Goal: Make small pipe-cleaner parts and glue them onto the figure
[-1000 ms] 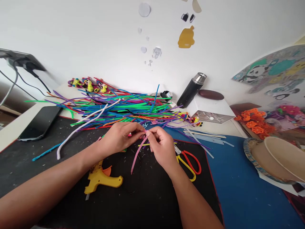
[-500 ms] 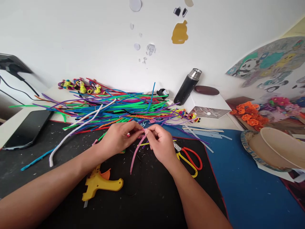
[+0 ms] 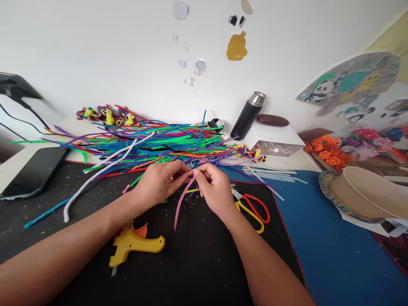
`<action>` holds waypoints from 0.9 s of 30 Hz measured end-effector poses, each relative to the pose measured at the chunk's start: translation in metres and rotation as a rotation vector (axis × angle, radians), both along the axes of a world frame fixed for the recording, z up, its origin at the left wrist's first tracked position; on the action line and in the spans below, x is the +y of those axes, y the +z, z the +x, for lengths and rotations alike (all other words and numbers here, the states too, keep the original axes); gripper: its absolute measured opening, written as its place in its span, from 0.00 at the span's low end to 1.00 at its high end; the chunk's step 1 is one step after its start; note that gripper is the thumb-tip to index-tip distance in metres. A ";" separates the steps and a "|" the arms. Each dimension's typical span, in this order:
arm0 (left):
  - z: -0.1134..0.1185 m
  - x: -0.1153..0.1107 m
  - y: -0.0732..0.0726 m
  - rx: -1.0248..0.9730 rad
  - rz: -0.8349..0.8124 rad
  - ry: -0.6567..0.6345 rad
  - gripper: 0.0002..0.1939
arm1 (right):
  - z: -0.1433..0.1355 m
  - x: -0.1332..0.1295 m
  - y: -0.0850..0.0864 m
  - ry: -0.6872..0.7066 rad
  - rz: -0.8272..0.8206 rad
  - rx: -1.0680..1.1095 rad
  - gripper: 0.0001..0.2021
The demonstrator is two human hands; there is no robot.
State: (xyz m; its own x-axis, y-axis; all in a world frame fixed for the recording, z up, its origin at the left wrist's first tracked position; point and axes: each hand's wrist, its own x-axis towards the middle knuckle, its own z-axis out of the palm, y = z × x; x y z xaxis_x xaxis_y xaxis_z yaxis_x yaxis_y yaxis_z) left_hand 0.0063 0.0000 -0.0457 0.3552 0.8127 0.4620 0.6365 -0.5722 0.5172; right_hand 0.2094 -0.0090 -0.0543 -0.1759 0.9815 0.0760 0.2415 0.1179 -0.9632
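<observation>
A pink pipe cleaner [image 3: 182, 199] hangs down in a curve from between my fingertips, its top end hidden by them. My left hand [image 3: 163, 180] pinches it from the left, thumb and forefinger together. From the right, my right hand [image 3: 215, 185] pinches the same spot, and the fingertips of both hands meet. Below my left forearm lies a yellow glue gun [image 3: 137, 244] with an orange trigger. Scissors [image 3: 253, 208] with one red and one yellow handle rest just right of my right hand.
A heap of coloured pipe cleaners [image 3: 153, 146] spreads behind my hands. A phone [image 3: 33, 172] lies at left. A black flask [image 3: 248, 117] stands beside a white box [image 3: 277, 140]. Glue sticks [image 3: 274, 175] lie at right, near a beige bowl [image 3: 376, 191].
The whole view has shifted slightly to the left. Both hands keep their pinch on the pink pipe cleaner, with barely any movement of the fingers.
</observation>
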 end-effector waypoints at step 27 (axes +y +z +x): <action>-0.019 0.017 0.031 -0.298 -0.791 -0.182 0.21 | -0.006 -0.004 -0.004 0.034 0.036 0.011 0.13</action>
State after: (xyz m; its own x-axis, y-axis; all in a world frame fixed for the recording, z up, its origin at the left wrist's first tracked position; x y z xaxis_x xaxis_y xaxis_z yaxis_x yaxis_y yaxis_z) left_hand -0.0131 0.0174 -0.0145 0.4654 0.8769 -0.1205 0.3446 -0.0541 0.9372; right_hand 0.2034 -0.0130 -0.0584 -0.2077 0.9716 0.1138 0.2258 0.1608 -0.9608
